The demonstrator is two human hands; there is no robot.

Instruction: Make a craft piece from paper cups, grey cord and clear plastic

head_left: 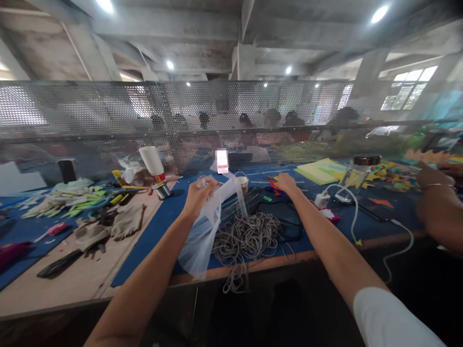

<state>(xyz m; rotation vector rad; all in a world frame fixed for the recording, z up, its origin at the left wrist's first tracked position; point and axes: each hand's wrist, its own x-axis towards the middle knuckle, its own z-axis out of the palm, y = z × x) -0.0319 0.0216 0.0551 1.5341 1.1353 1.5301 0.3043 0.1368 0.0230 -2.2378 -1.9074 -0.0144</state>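
My left hand (198, 193) is closed around the top of a clear plastic bag (204, 231) that holds a bundle of thin dark wires; the bag hangs down over the table's front edge. My right hand (285, 184) reaches forward onto the blue mat (162, 226), fingers curled over red-handled scissors (274, 185). A heap of grey cord (248, 237) lies between my arms, with a strand dangling off the edge. A small woven basket (241, 182) stands just behind the bag.
A perforated metal screen (108, 120) closes the far side, with people behind it. Gloves (126, 220) and tools lie at left, a paper cup stack (154, 164) too. A glass jar (358, 176), white charger cable (356, 212) and coloured paper are at right. Another person's arm (439, 205) is far right.
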